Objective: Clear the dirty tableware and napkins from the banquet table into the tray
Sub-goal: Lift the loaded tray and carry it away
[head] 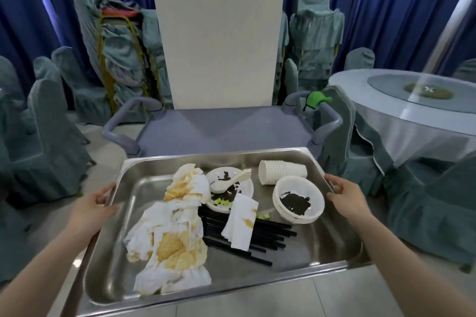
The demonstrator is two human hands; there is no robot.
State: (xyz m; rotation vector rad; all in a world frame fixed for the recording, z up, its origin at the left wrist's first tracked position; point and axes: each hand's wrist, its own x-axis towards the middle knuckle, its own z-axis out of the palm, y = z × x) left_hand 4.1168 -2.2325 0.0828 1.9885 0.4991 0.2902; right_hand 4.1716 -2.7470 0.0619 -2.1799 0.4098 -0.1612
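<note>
a person's two bare hands hold a steel tray [257, 275] by its short ends above a grey service cart [221, 128] in a banquet hall. the left hand [99, 204] curls its fingers over the tray's left rim, thumb resting on the inner edge; the fingertips below the rim are hidden. the right hand [343, 194] grips the right rim the same way, its fingers wrapped out of sight under the lip. both forearms are cut off by the bottom corners of the frame.

between the two hands, inside the tray, lie crumpled napkins [172, 242] stained yellow-brown, nearest the left hand. a bundle of black chopsticks [268, 233] lies at the middle, partly covered by a folded stained napkin [240, 221]. behind them sits a white plate [243, 189] with dark scraps and green bits, a white soup spoon [226, 183] resting on it. a stack of white bowls [298, 199] holding dark residue stands close to the right hand, and a stack of paper cups [282, 172] lies on its side just behind the bowls.

the cart's near edge is hidden behind the tray. at right, a round banquet table [401, 121] with a glass turntable [422, 94] is cut off by the frame edge. a green object [315, 100] on the cart's right handle is too blurred to identify. covered chairs [51, 131] stand around.
</note>
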